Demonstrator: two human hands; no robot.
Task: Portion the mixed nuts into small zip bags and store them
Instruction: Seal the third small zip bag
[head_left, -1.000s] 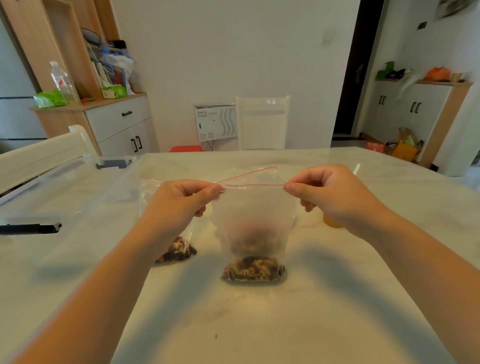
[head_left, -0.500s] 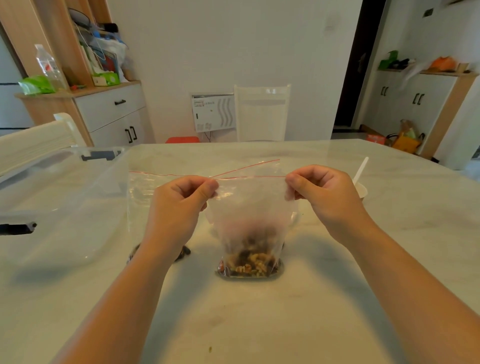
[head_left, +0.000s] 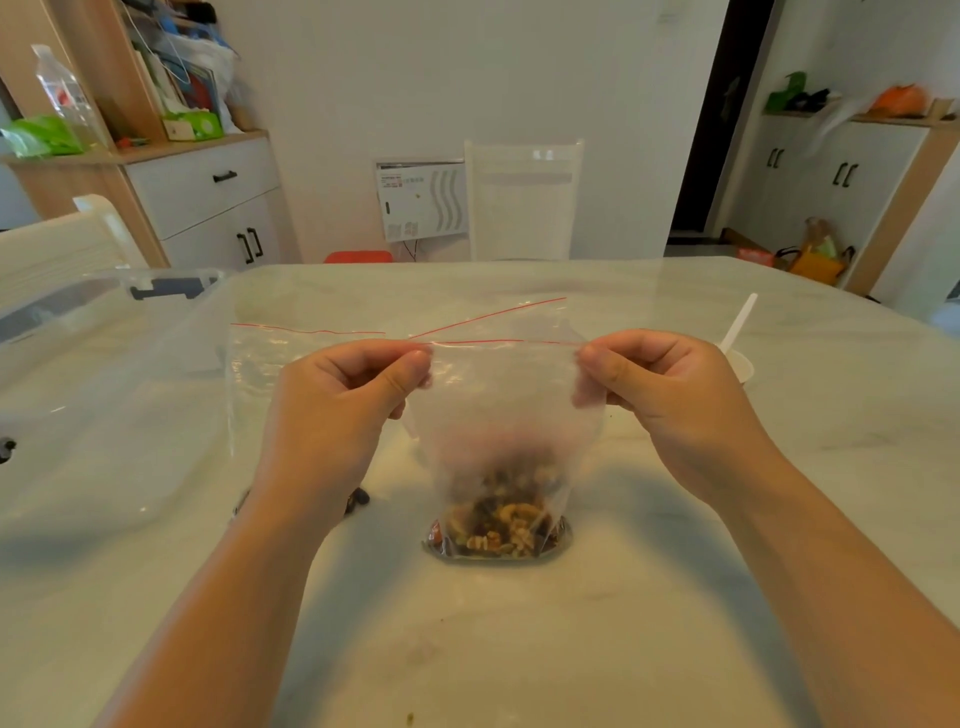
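Pinching zip bag (head_left: 511, 410) at both top corners, upright on table (head_left: 675, 597), w/ mixed nuts (head_left: 498, 525) settled at bottom.

L hand (head_left: 337, 415): thumb + curled fingers nip the left end of the red zip line; R hand (head_left: 670, 395): same grip at right end. Bag mouth partly agape, rear lip w/ red line raised behind the front one. Bag base touches table, centre, btwn forearms. 2nd zip bag (head_left: 280, 374) stands just behind L hand, dark nuts at its foot, mostly hidden. Clear storage box (head_left: 104, 374) at left. Small cup w/ white spoon (head_left: 737, 322) behind R hand. Wall panel (head_left: 421, 200) carries small print, illegible; no brand or label readable on either bag.
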